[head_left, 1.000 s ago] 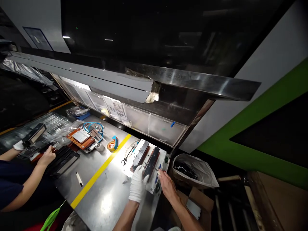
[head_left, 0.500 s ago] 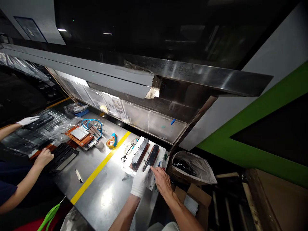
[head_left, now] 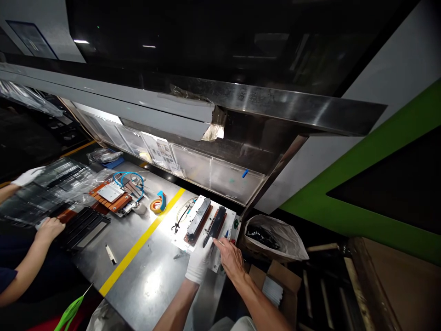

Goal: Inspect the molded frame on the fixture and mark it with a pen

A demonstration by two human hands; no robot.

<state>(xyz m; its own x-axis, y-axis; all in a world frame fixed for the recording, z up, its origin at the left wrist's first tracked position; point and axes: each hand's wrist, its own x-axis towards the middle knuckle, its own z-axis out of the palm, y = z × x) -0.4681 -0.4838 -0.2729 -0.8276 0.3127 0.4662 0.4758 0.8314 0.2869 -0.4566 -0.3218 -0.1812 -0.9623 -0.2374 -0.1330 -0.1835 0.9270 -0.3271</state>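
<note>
A long black plastic part [head_left: 217, 222] lies at a slant along the right side of a white fixture plate [head_left: 179, 242]. My left hand [head_left: 200, 262], in a white glove, is closed around the near end of this part; some of its fingers are hidden. My bare right hand [head_left: 230, 258] is beside it, index fingertip at the same near end and the other fingers curled. Whether a small thing sits in that pinch is hidden. Left of the black part, a grey-topped bar [head_left: 199, 216] rests on a brown block of the fixture.
At left, a co-worker's gloved hand [head_left: 29, 176] and bare hand [head_left: 50, 229] handle plastic-wrapped parts. An orange fixture [head_left: 110, 195], tape roll [head_left: 157, 205] and cutter [head_left: 110, 254] lie on the metal table [head_left: 144, 294]. A lined bag [head_left: 292, 239] and cardboard box [head_left: 287, 271] stand right.
My hands stay at the near end of the black part with only slight movement. The co-worker's hands have moved left, and the whole view has shifted a little.
</note>
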